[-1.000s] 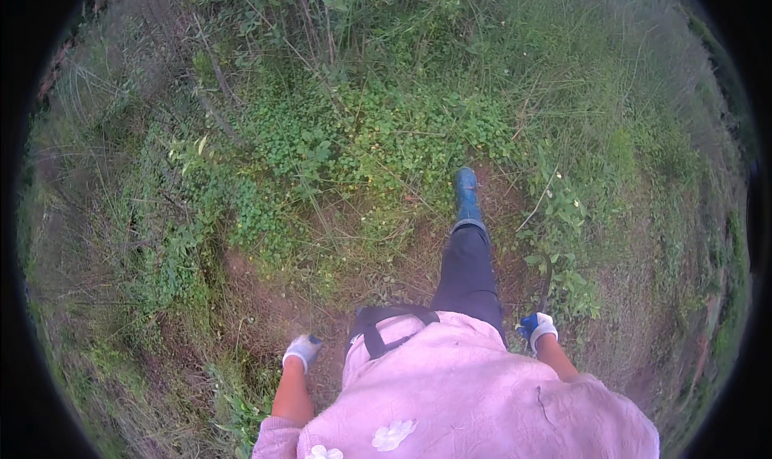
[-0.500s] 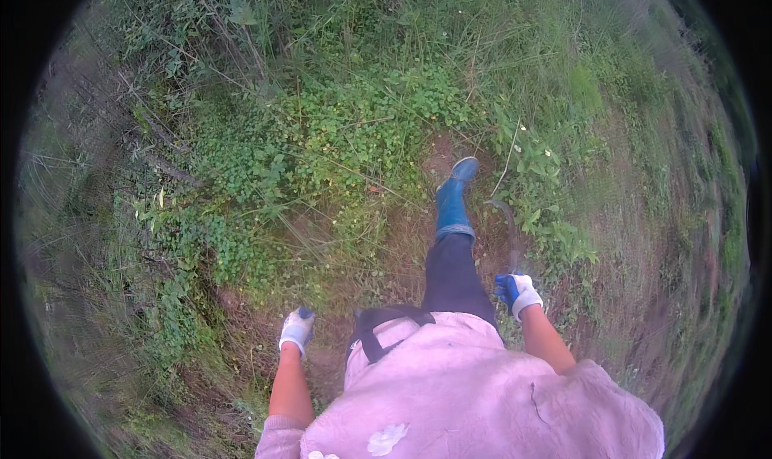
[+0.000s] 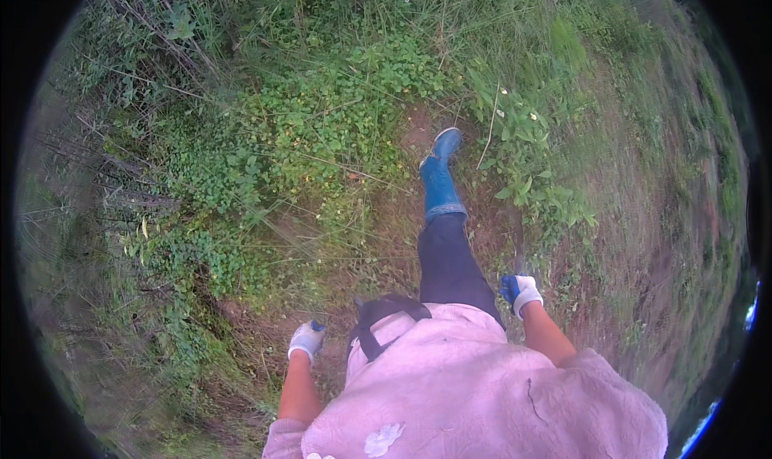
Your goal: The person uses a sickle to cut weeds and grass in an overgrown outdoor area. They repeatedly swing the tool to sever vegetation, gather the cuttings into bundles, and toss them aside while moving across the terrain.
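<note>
My right hand (image 3: 521,293), in a white glove with blue palm and fingers, is closed round a sickle. The sickle's dark blade (image 3: 517,238) points forward beside my right leg, faint against the soil and weeds. My left hand (image 3: 307,340) wears a matching glove and hangs at my left side. Its fingers are curled in, and nothing shows in them. Between the hands, my blue rubber boot (image 3: 444,182) is set forward on bare reddish soil (image 3: 417,125). The other foot is hidden.
Low leafy weeds (image 3: 322,133) spread ahead, with tall grass (image 3: 515,25) beyond. Tangled dry stems (image 3: 137,161) stand at the left. A thin pale stalk (image 3: 490,129) leans right of the boot. A dark strap (image 3: 370,330) hangs at my waist.
The ground and the forward boot have shifted up and left in the view. My left hand has swung slightly inward. The sickle stays in my right hand; its blade shows less clearly.
</note>
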The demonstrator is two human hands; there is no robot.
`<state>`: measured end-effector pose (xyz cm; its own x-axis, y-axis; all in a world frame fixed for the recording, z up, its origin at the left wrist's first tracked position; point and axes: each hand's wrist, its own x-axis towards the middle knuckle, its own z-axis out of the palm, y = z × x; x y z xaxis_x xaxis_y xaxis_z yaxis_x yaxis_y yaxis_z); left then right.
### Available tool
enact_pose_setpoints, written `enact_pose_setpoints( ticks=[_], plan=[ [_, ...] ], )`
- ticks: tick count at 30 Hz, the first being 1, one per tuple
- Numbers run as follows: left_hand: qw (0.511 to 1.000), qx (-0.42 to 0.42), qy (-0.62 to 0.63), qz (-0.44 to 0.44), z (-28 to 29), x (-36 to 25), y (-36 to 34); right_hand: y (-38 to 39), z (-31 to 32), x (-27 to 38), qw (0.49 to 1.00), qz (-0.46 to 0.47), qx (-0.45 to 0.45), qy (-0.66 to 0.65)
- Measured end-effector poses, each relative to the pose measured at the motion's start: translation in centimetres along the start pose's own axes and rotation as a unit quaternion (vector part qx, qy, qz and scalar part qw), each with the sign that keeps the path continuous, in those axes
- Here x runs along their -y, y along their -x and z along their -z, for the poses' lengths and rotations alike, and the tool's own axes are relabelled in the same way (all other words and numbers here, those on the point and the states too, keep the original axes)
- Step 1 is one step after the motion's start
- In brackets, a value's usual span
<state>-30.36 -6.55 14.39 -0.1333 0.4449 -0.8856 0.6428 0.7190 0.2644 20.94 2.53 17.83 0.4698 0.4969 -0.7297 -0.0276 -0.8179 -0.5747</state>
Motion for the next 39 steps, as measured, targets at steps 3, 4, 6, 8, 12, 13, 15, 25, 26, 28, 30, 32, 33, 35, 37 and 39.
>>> enact_pose_setpoints(
  ticks=[3,4,6,8,12,13,15,25,26,28,30,32,33,35,37,39],
  plan=[
    [0.998,-0.05,0.023,0.022,0.9,1.7,0.4,1.4,-1.0,0.8,1.0,-0.017,-0.02,0.005],
    [0.997,-0.048,0.044,0.038,1.2,2.2,0.2,2.1,-1.5,1.2,1.0,-0.011,-0.023,0.0],
    [0.997,-0.063,0.039,-0.001,1.7,2.1,-0.6,2.3,-2.5,2.5,0.999,-0.025,-0.021,0.015],
    [0.996,-0.072,0.037,-0.024,1.6,1.5,-1.8,1.3,-2.8,2.9,0.998,-0.055,-0.008,-0.015],
    [0.996,-0.083,0.024,-0.038,2.6,-3.1,-2.3,2.2,-5.3,5.7,0.999,-0.03,0.019,-0.015],
    [0.992,-0.105,-0.003,-0.071,2.3,-3.9,-2.7,2.2,-5.8,6.0,0.999,-0.023,0.025,-0.02],
    [0.986,-0.116,-0.023,-0.117,1.8,-5.1,-3.4,2.9,-6.8,7.2,0.999,-0.031,0.033,-0.027],
    [0.992,-0.069,-0.036,-0.104,1.6,-5.0,-3.5,2.9,-6.5,6.8,0.998,-0.032,0.04,-0.035],
    [0.993,-0.066,-0.037,-0.092,1.6,-4.2,-3.6,3.1,-6.4,6.8,0.998,-0.023,0.046,-0.046],
    [0.995,-0.063,-0.038,-0.069,1.5,-2.0,-3.9,3.2,-6.4,7.0,0.998,-0.031,0.041,-0.037],
    [0.993,-0.085,-0.047,-0.063,1.4,-1.2,-3.8,3.0,-6.4,6.9,0.998,-0.035,0.036,-0.034],
    [0.999,-0.049,-0.015,-0.01,2.0,-2.0,-2.9,2.6,-6.0,6.6,0.998,-0.036,0.029,-0.038],
    [0.999,-0.038,0.001,0.0,2.1,-1.7,-3.0,2.7,-6.4,6.8,0.998,-0.038,0.031,-0.032],
    [0.997,-0.063,-0.018,-0.027,1.6,-1.0,-3.6,3.2,-7.1,7.3,0.998,-0.042,0.035,-0.019],
    [0.994,-0.082,-0.037,-0.068,1.4,-1.3,-3.8,2.9,-7.2,7.3,0.998,-0.049,0.034,-0.021],
    [0.987,-0.097,-0.058,-0.116,1.2,-2.4,-4.0,2.7,-7.4,7.2,0.998,-0.05,0.036,-0.022]
  ],
)
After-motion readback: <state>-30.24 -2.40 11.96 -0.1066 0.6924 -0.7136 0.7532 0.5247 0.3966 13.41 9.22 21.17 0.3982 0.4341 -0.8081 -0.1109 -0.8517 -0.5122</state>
